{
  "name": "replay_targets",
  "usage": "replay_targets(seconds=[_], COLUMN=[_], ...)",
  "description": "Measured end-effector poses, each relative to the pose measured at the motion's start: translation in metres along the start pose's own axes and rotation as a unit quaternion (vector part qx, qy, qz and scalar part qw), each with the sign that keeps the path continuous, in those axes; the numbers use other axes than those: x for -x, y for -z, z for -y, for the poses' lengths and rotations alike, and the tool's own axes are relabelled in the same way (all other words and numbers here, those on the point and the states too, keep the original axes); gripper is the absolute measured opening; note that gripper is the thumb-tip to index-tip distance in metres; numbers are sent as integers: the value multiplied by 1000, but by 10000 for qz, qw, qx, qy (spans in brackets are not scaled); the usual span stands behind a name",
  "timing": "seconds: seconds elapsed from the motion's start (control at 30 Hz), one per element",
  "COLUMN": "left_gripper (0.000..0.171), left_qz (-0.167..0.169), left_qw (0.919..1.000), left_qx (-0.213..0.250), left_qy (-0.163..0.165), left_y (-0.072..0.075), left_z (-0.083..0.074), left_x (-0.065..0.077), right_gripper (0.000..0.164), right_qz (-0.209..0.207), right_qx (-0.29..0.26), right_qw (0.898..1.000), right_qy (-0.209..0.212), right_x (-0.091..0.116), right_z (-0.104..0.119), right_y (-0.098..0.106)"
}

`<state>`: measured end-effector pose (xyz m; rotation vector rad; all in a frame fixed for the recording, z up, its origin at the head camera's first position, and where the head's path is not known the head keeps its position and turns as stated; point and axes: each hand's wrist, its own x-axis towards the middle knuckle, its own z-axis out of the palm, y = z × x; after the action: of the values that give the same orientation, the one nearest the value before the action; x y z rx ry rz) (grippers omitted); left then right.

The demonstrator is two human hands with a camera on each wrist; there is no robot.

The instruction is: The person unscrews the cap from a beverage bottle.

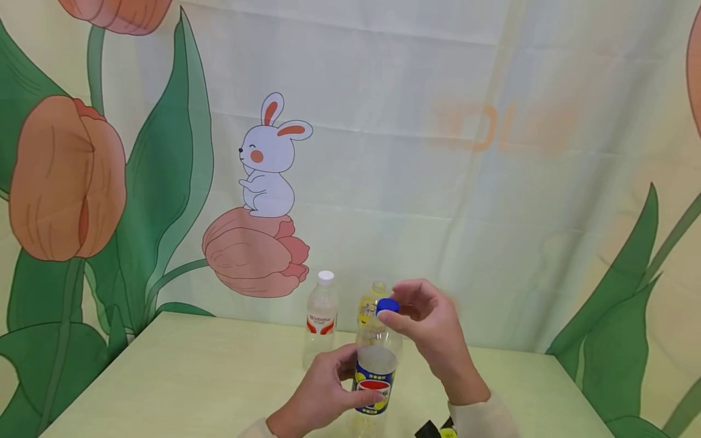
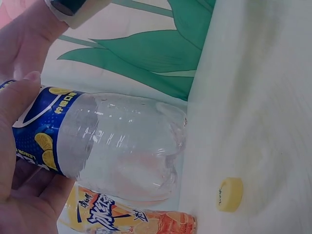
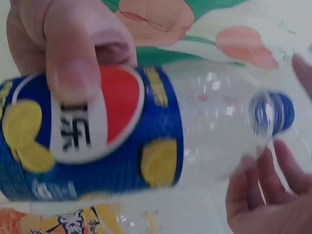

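Observation:
My left hand grips a clear plastic soda bottle around its blue lemon-pictured label, holding it upright. A blue cap sits at the bottle's mouth. Around that cap is my right hand, its thumb in front and its fingers behind. In the right wrist view, gaps show between the blue cap and the loosely bent fingers. Behind the soda bottle stands a yellow-labelled iced tea bottle with an uncapped mouth. A loose yellow cap lies on the table in the left wrist view.
A clear bottle with a white cap and a red-and-white label stands to the left on the pale table. A patterned curtain hangs behind the table. Part of a black and yellow object shows at the bottom edge.

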<state>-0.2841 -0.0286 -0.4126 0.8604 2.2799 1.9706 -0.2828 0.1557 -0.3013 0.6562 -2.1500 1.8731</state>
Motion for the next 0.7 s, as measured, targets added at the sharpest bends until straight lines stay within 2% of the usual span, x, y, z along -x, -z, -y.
replay_targets(seconds=[0.07,0.13,0.27,0.37,0.47,0.6,0.7], left_gripper=[54,54,55,56,57,57,56], left_qz=[-54,-98,-106,-76,-56,-82,-106], left_qw=[9999,9999,9998,9999,10000,10000,9999], left_qx=[-49,-76,-73,-44,-19,-39,-71], left_qy=[-80,-104,-128,-54,32,19,-68], left_y=[0,-1,0,1,3,4,4], left_z=[1,1,0,-2,-3,-3,-2], left_x=[0,1,2,2,2,3,3], right_gripper=[39,40,38,32,29,29,32], right_qz=[-462,-753,-852,-525,89,993,1280], right_qx=[182,366,467,251,7,-135,-148], right_qw=[9988,9964,9952,9983,9999,9950,9916], right_qy=[-45,-115,-87,9,47,24,-69], right_x=[2,4,4,2,-1,-4,-5], right_z=[4,7,9,7,3,-3,-5], right_y=[-6,-10,-13,-10,-6,1,3])
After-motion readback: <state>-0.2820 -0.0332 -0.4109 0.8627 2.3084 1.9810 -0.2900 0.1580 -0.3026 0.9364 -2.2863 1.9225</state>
